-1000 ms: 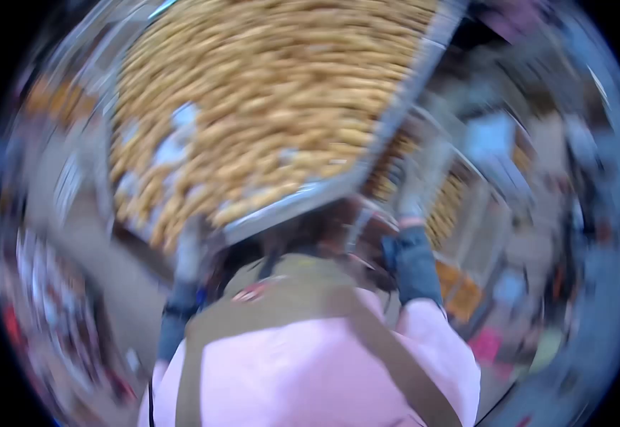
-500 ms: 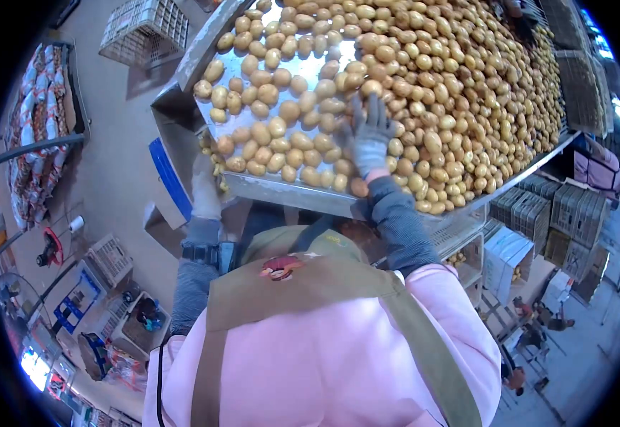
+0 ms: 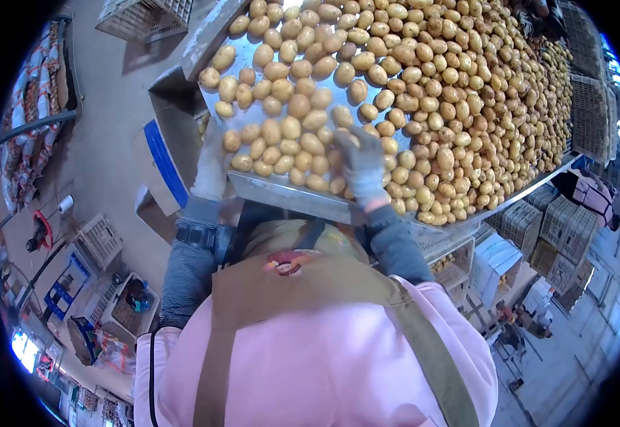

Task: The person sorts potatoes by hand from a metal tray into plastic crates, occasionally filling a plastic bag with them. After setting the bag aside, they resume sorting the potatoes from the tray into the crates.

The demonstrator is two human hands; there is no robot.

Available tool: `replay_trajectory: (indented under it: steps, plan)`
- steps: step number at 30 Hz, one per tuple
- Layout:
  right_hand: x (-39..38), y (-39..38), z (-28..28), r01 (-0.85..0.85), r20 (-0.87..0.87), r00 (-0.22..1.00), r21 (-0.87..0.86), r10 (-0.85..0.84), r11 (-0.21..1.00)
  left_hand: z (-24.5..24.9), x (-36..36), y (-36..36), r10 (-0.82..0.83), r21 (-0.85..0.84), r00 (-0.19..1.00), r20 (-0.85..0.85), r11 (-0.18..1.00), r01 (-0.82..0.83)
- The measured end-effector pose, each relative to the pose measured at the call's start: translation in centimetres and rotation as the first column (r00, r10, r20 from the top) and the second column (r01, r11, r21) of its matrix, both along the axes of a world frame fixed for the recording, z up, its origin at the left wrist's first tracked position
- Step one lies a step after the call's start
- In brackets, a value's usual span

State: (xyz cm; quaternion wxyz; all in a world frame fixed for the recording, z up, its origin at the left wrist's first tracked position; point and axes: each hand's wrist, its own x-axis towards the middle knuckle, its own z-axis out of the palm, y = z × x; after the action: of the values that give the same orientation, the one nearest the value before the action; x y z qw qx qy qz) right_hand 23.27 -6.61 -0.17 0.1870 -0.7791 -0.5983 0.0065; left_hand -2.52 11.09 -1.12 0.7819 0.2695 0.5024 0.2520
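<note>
Many small, shiny yellow-brown potatoes (image 3: 452,92) cover a sloping metal sorting table (image 3: 288,196). They lie densely on the right and more loosely on the left, where bare metal shows between them. My right hand (image 3: 362,165), in a grey glove, rests at the front of the table. Its slightly blurred, bent fingers press against the potatoes beside them without closing round one. At the table's left end is my left hand (image 3: 212,167), gloved too, with its fingers stretched upward along the edge beside the nearest potatoes. I see nothing held in it.
Below the table's left end stands an open box (image 3: 159,213), beside a blue strip (image 3: 166,162). A plastic crate (image 3: 146,18) is on the floor at upper left. Stacked crates (image 3: 555,220) stand at right, near another person (image 3: 591,196). Another person's hands show at the table's far end.
My right hand has drawn back toward me and slightly left, and the potatoes before it have shifted left into a tighter cluster. My left hand has risen to the table's left edge.
</note>
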Motion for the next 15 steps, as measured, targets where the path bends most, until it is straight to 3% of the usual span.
replay_trajectory:
  steps: [1, 2, 5, 6, 7, 9, 11, 13, 15]
  plan:
    - [0.3, -2.1, 0.0, 0.071, 0.041, 0.997, -0.022, -0.070, 0.997, 0.0, 0.0, 0.0, 0.014, -0.034, 1.000, -0.012, 0.999, -0.015]
    - [1.2, -3.7, -0.2, 0.121, -0.135, 0.983, -0.031, -0.124, 0.992, 0.8, 0.5, 0.1, 0.023, -0.053, 0.999, -0.035, 0.998, -0.025]
    - [3.3, -2.1, 1.2, 0.375, -0.416, 0.836, -0.044, -0.358, 0.926, 1.3, 0.2, -0.1, -0.033, 0.005, 0.994, -0.103, 0.999, 0.033]
    - [4.5, -0.8, 1.4, 0.287, -0.133, 0.947, -0.061, -0.293, 0.956, 0.9, -0.1, -0.2, -0.030, 0.000, 0.997, -0.074, 1.000, 0.030]
    - [6.0, 1.2, 1.5, 0.202, 0.163, 0.969, -0.097, -0.185, 0.975, 0.1, -0.3, -0.1, -0.023, -0.001, 0.999, -0.040, 1.000, 0.023]
    - [6.3, 7.0, 3.8, 0.086, 0.247, 0.961, 0.147, -0.121, 0.985, -1.0, -0.7, 0.2, -0.013, -0.004, 1.000, 0.022, 1.000, 0.013]
    - [7.0, 13.9, 1.6, -0.108, 0.064, 0.993, 0.214, 0.097, 0.971, -0.8, -0.4, 0.1, -0.019, 0.044, 1.000, 0.023, 0.999, 0.018]
    - [6.5, 18.7, 0.1, -0.238, 0.168, 0.948, -0.190, 0.270, 0.953, -0.5, -0.5, -0.3, -0.042, 0.093, 0.999, 0.030, 0.995, 0.039]
    - [5.1, 22.4, -1.2, -0.160, 0.369, 0.868, -0.425, 0.332, 0.891, -0.3, -0.6, -0.3, -0.073, 0.156, 0.996, 0.050, 0.986, 0.064]
